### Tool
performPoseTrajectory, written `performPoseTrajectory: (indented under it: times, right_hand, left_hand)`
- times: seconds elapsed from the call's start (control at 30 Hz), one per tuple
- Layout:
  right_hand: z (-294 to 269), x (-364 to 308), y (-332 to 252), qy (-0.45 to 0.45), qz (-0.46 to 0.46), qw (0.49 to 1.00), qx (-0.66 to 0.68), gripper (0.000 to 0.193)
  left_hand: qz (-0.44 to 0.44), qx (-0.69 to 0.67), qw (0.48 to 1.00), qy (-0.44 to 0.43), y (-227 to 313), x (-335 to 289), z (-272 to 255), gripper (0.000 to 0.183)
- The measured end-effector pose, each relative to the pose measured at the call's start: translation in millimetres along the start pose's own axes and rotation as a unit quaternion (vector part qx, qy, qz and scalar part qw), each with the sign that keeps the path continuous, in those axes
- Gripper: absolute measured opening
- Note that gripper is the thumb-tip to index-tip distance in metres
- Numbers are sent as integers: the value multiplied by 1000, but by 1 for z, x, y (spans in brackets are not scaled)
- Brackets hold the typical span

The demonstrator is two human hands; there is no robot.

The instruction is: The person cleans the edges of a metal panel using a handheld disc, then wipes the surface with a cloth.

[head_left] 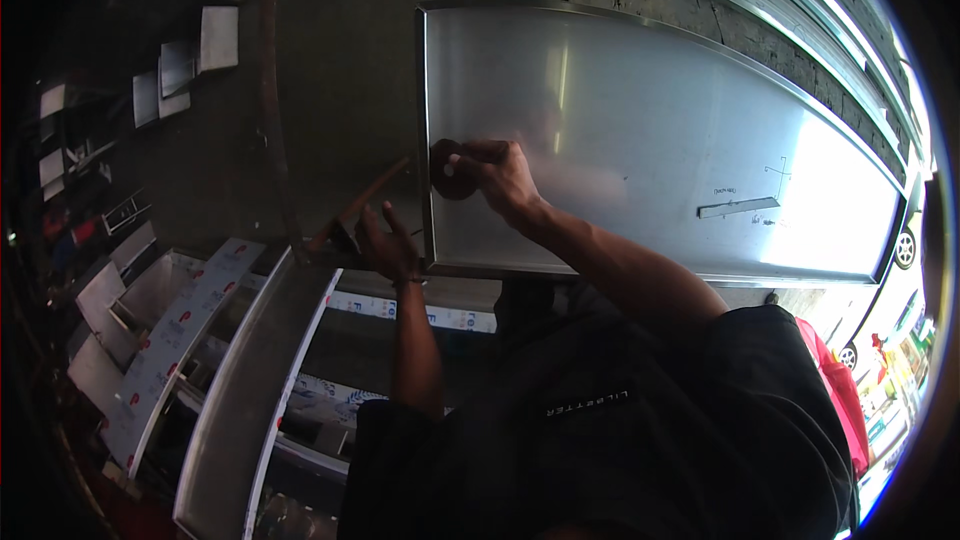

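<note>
A large, shiny metal panel with raised edges (620, 90) stretches across the view in front of me. At its left end my right hand (508, 180) grips a dark brown round disc (455, 183), which appears to rest on or just above the metal. The disc's exact kind cannot be made out. Just outside the panel's near left corner is my left hand (388, 243), open with its fingers apart and holding nothing I can see. A wooden handle (375, 190) slants behind it, the lower end dark and partly hidden.
A narrow metal strip (738, 208) lies on the panel beside handwritten marks. Long metal lengths (780, 15) run along the far right. Film-covered metal pieces (190, 330) and a long metal channel (235, 400) stand at lower left. Loose sheet pieces (219, 38) lie at far left.
</note>
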State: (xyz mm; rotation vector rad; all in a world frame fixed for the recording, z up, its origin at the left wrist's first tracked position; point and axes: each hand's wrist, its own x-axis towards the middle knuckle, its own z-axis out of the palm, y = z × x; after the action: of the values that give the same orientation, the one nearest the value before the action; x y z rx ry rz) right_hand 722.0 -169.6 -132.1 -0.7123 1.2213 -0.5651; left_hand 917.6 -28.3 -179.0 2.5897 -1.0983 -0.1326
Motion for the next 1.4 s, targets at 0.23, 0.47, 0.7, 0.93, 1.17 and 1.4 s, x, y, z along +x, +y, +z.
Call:
performPoseTrajectory:
  times: [0.23,0.47,0.7,0.93,1.17,1.4]
  right_hand:
    - [-17,36,-39,-25,-34,999,3,33]
    - [-5,-21,3,-49,-20,996,-72,36]
    - [-16,13,-19,-8,-11,1000,18,35]
    - [-1,-32,4,-57,4,996,-72,34]
    - [-3,-45,33,-58,-26,996,-67,32]
    - [1,-18,0,-64,20,995,-67,29]
  left_hand:
    - [33,13,999,9,3,0,2,50]
    - [7,12,1000,-10,5,2,-1,53]
    - [17,11,1000,1,4,0,0,55]
    - [14,19,1000,-11,-3,2,5,56]
    - [8,-1,1000,-11,2,1,4,54]
    - [3,9,1000,4,1,-1,-3,52]
